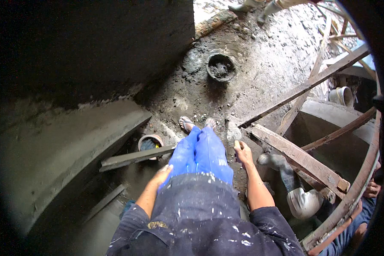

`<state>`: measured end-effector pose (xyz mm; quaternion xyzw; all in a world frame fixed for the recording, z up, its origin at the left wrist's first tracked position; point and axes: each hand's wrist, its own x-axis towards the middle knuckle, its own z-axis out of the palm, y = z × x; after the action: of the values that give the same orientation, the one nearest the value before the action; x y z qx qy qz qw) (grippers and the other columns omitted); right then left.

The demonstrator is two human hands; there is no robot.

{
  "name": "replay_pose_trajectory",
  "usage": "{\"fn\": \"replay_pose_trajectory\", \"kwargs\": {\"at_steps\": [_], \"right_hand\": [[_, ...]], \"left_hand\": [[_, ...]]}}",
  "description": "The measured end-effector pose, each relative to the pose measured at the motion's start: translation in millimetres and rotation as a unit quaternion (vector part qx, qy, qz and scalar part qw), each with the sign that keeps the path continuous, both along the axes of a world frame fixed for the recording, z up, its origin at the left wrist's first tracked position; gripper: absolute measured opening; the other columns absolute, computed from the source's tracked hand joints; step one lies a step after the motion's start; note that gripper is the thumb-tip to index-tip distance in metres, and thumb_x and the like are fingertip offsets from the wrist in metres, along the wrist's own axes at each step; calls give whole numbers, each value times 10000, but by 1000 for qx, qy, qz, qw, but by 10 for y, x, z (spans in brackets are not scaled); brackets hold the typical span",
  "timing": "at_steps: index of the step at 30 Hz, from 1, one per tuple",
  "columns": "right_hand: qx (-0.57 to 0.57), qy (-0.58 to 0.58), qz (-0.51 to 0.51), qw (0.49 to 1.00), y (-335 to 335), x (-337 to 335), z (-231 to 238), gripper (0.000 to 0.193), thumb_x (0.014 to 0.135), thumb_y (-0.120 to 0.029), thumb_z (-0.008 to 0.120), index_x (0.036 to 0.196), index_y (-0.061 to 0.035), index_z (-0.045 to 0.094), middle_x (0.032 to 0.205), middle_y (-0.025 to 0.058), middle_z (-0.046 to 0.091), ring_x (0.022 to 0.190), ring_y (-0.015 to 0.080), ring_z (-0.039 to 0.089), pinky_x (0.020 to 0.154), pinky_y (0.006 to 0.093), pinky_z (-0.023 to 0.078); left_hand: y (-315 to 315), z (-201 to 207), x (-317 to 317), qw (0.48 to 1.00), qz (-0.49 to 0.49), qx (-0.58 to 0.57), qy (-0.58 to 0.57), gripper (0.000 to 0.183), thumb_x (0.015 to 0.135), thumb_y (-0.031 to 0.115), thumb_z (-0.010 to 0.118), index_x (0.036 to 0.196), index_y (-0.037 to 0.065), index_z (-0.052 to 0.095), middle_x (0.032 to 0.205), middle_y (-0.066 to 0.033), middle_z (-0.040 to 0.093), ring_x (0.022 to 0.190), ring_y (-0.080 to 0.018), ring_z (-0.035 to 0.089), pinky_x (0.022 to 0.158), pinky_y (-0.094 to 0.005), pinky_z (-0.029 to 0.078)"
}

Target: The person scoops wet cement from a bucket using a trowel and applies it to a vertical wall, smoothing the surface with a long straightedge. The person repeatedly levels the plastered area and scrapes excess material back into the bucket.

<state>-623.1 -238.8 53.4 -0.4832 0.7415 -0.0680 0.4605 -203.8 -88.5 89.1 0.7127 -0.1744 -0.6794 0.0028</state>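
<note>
My left hand (163, 174) hangs beside my left thigh, its fingers loosely stretched against the blue trousers (185, 155); it holds nothing that I can see. Close by, a narrow grey board (132, 159) ends near my left leg, lying across a small bucket (157, 138) with something dark and yellow inside. My right hand (243, 152) is held out to the right of my leg, fingers slightly bent, with nothing visible in it. Ahead of my sandalled feet (186, 123) stands a black bucket (231, 77) holding dark, wet-looking material.
Wooden beams (303, 90) cross on the right, beside a thick timber (301, 155) and a curved rail (362, 170). Another person's arm (343, 226) shows at lower right, a booted leg (290, 177) nearer me. A concrete ledge (85, 141) runs along the left. A pale bucket (342, 97) lies far right.
</note>
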Motion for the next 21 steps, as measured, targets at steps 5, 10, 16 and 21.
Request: {"fn": "replay_pose_trajectory", "kwargs": {"at_steps": [5,10,16,21], "right_hand": [[-59,75,44,995,-1296,609,-233,442,866,-270,626,1251,-55,622,1109,257,659,1056,407,632,921,444,495],[-145,103,65,982,-2345,750,-1060,560,889,-371,600,1338,-41,545,1181,270,627,1099,436,600,957,468,477],[-3,-8,-84,996,-699,260,-2568,351,915,-369,582,904,-24,640,758,136,659,656,234,626,598,377,482],[350,-5,-364,863,1980,-53,-3625,193,871,-219,641,933,-36,657,758,119,665,622,259,638,560,382,521]], "left_hand": [[-246,-406,-359,969,-200,145,17,1169,785,738,589,1525,-44,134,1536,-269,302,1428,-361,320,1141,-422,311],[-539,-716,-772,924,-311,196,-106,1301,690,742,691,1529,-37,73,1549,-281,251,1379,-435,369,1118,-493,342],[-747,-1210,-1103,889,-387,197,-148,1178,714,588,776,1511,-34,171,1486,-280,357,1308,-421,459,1062,-501,400],[-634,-1805,-1152,857,-438,160,-217,887,802,471,727,1446,9,328,1407,-243,466,1207,-417,543,1007,-487,447]]}}
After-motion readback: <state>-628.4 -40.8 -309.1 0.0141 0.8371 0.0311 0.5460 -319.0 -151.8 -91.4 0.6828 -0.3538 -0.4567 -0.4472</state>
